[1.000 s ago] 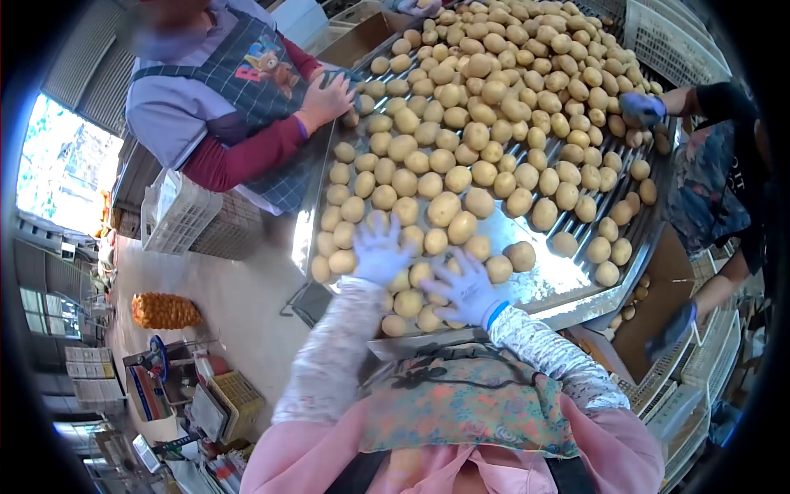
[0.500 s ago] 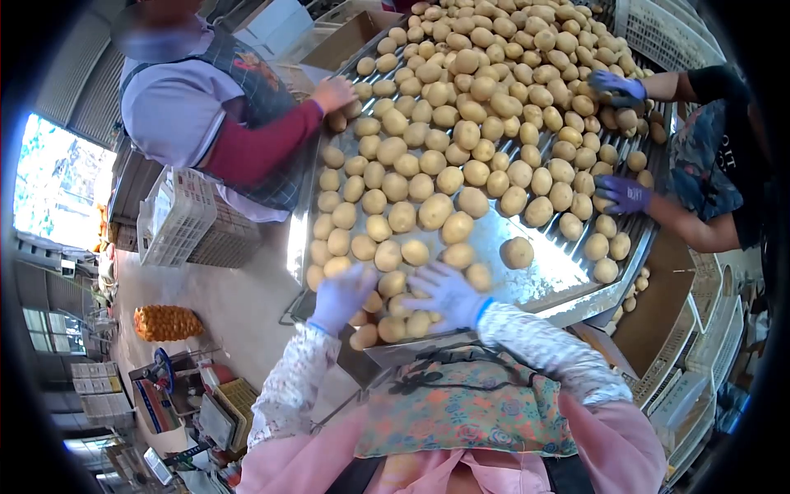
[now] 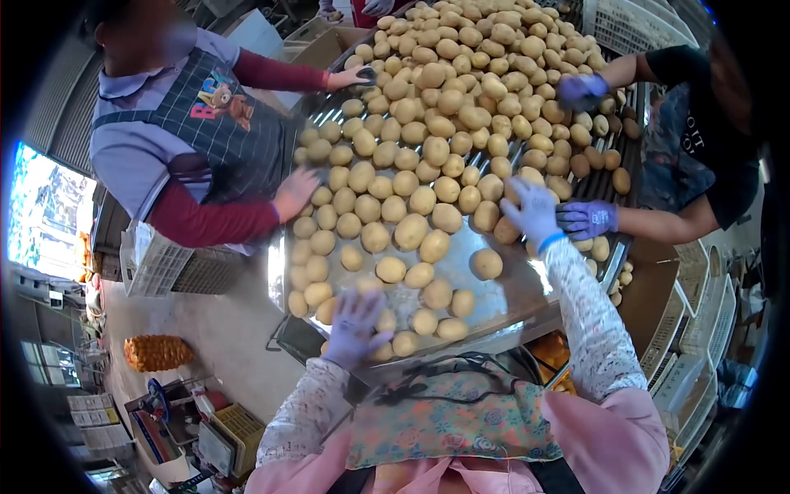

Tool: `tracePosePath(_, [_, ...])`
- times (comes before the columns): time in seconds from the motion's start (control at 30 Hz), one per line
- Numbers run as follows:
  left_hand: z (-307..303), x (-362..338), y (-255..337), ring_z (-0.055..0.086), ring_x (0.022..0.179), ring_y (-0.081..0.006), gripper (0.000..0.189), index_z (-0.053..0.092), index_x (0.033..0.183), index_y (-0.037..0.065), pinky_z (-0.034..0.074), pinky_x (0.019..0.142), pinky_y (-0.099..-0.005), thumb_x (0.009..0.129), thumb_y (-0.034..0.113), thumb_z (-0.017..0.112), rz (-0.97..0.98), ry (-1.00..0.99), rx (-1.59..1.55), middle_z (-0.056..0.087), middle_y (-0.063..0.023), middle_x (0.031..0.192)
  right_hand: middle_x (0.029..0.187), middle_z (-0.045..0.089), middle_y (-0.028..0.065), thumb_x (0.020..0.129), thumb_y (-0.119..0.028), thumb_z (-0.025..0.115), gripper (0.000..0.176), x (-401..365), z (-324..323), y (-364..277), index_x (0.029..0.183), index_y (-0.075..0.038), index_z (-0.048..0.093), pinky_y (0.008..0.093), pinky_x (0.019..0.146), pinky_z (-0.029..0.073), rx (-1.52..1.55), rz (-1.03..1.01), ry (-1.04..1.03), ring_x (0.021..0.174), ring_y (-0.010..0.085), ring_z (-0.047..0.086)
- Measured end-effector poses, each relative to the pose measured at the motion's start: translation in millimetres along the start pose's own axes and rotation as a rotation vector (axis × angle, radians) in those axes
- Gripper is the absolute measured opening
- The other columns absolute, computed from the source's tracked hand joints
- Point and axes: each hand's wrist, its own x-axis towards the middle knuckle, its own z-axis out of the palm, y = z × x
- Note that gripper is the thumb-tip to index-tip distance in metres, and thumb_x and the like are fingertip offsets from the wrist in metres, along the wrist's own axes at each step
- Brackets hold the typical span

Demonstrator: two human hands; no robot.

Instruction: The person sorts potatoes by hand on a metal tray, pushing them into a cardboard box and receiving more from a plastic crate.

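A broad heap of potatoes (image 3: 411,231) covers the metal sorting table (image 3: 527,284), thinning out toward my side. My left hand (image 3: 355,328), in a pale purple glove, lies with fingers spread over several potatoes at the near left edge. Stretched out to the right, my gloved right hand (image 3: 533,210) touches potatoes beside the slatted part, its fingers apart and no potato gripped. One single potato (image 3: 486,263) sits on bare metal between my hands.
At the left, a co-worker in a checked apron (image 3: 222,140) has both hands at the potatoes. Another co-worker's purple-gloved hand (image 3: 588,219) is close beside my right hand. Plastic crates (image 3: 695,329) stand at the right; a filled net sack (image 3: 158,352) lies on the floor.
My right hand has moved from the near edge far to the right. My left hand has shifted slightly nearer me. Fewer potatoes lie at the near edge. The left co-worker's hands have moved apart.
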Motion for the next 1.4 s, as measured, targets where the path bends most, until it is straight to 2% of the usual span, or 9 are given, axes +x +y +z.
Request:
tracePosePath(0.13, [30.7,56.0,-9.3,0.034,0.140,-0.0492,0.075,0.042,0.150,0.003,0.022,0.116,-0.0613,0.091,0.043,0.064,-0.365,0.446,-0.019,0.037,-0.0296,0.152,0.138,0.057,0.0080,0.084,-0.029,0.065,0.064,7.4,42.9,0.4,0.145,-0.015,0.051,0.0458,0.106,0.038,-0.389,0.079,-0.046,0.124,0.0284,0.053])
tracePosePath(0.37, [41.9,88.9,76.8,0.028,0.145,-0.0476,0.071,0.037,0.153,0.004,0.015,0.120,-0.0608,0.096,0.042,0.057,-0.117,0.260,-0.036,0.034,-0.0295,0.154,0.128,0.061,0.0105,0.080,-0.045,0.067,0.047,-24.7,-3.8,-35.4,0.122,-0.024,0.068,0.0482,0.098,0.046,-0.272,-0.190,-0.277,0.120,0.0347,0.056])
tracePosePath(0.43, [37.3,55.4,79.0,0.032,0.144,-0.0451,0.076,0.041,0.151,0.006,0.019,0.118,-0.0620,0.091,0.048,0.062,0.062,0.148,-0.039,0.039,-0.0264,0.153,0.115,0.069,0.0153,0.085,-0.051,0.062,0.049,1.2,-17.3,-24.3,0.123,-0.021,0.069,0.0459,0.093,0.051,0.179,0.121,-0.716,0.110,0.0364,0.064])
tracePosePath(0.67, [16.9,-47.0,16.7,0.033,0.142,-0.0480,0.076,0.042,0.151,0.009,0.021,0.119,-0.0585,0.089,0.049,0.063,-0.151,0.039,0.030,0.037,-0.0248,0.154,0.125,0.066,0.0186,0.089,-0.047,0.063,0.066,71.4,86.0,-38.0,0.138,-0.003,0.054,0.0427,0.096,0.052,0.069,0.084,-0.069,0.114,0.0357,0.064])
tracePosePath(0.83, [33.0,-40.6,32.7,0.035,0.139,-0.0489,0.074,0.043,0.150,0.008,0.022,0.117,-0.0603,0.089,0.044,0.064,-0.337,0.244,-0.086,0.039,-0.0248,0.152,0.124,0.064,0.0174,0.080,-0.042,0.073,0.062,79.1,98.7,-20.3,0.128,-0.005,0.059,0.0393,0.102,0.049,0.391,0.301,-0.463,0.117,0.0299,0.063])
tracePosePath(0.97, [27.5,3.6,46.0,0.038,0.135,-0.0487,0.071,0.051,0.144,0.006,0.025,0.114,-0.0613,0.084,0.040,0.070,-0.181,0.273,-0.069,0.043,-0.0239,0.147,0.108,0.062,0.0033,0.086,-0.016,0.071,0.034,2.4,62.3,-27.8,0.117,-0.004,0.061,0.0265,0.080,0.049,0.837,0.021,-0.506,0.095,0.0076,0.056])
tracePosePath(1.17, [22.2,41.0,-11.2,0.039,0.137,-0.0462,0.070,0.049,0.144,0.003,0.025,0.115,-0.0597,0.087,0.039,0.068,-0.349,0.367,0.123,0.044,-0.0239,0.148,0.098,0.067,0.0090,0.090,-0.019,0.071,0.028,-153.8,-44.5,-12.0,0.110,-0.001,0.064,0.0252,0.070,0.053,1.616,0.782,-0.092,0.084,0.0148,0.066])
tracePosePath(1.27, [5.7,84.8,0.8,0.040,0.137,-0.0461,0.066,0.051,0.141,0.000,0.023,0.118,-0.0584,0.089,0.039,0.067,-0.268,0.333,0.003,0.047,-0.0240,0.146,0.078,0.065,0.0080,0.092,-0.020,0.067,0.024,-249.8,-67.8,57.4,0.105,0.001,0.065,0.0264,0.055,0.050,1.493,0.602,-0.418,0.063,0.0168,0.064])
tracePosePath(1.4, [-13.7,156.9,81.8,0.048,0.129,-0.0440,0.054,0.058,0.137,0.007,0.031,0.113,-0.0578,0.090,0.035,0.065,0.329,0.378,-0.119,0.053,-0.0240,0.140,0.080,0.067,0.0090,0.093,-0.020,0.065,0.024,-320.7,-91.2,66.8,0.105,0.001,0.066,0.0266,0.054,0.050,1.501,0.822,-0.387,0.064,0.0184,0.067])
